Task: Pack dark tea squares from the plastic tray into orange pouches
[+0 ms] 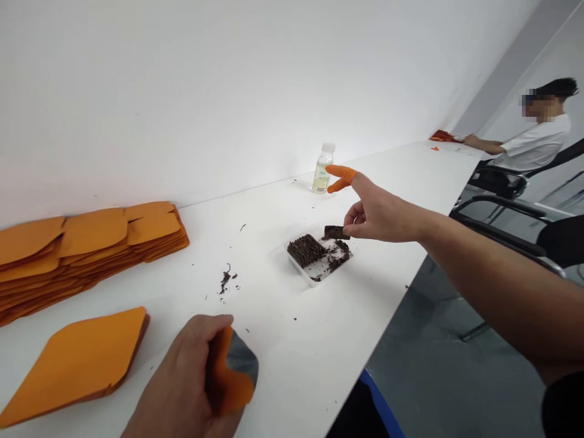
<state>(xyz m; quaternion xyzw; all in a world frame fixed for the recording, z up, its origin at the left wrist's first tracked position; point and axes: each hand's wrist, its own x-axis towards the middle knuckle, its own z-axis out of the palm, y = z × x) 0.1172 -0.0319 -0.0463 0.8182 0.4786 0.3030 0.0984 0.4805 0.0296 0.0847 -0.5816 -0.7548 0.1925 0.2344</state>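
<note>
My right hand wears orange finger covers on two outstretched fingers. Between its thumb and curled fingers it pinches a dark brown strip just above a shallow white tray. A row of similar thin strips stands packed at the tray's left side, with dark crumbs at the right. In the lower foreground, my left hand is curled around a smooth grey piece with a rounded edge. Orange material shows at its fingers; whether this is finger covers or part of the held piece, I cannot tell.
Orange flat pieces lie in a long stack along the wall, with a smaller stack nearer me. Behind the tray stands a clear bottle. Dark scraps dot the white table. A seated person works at the far end.
</note>
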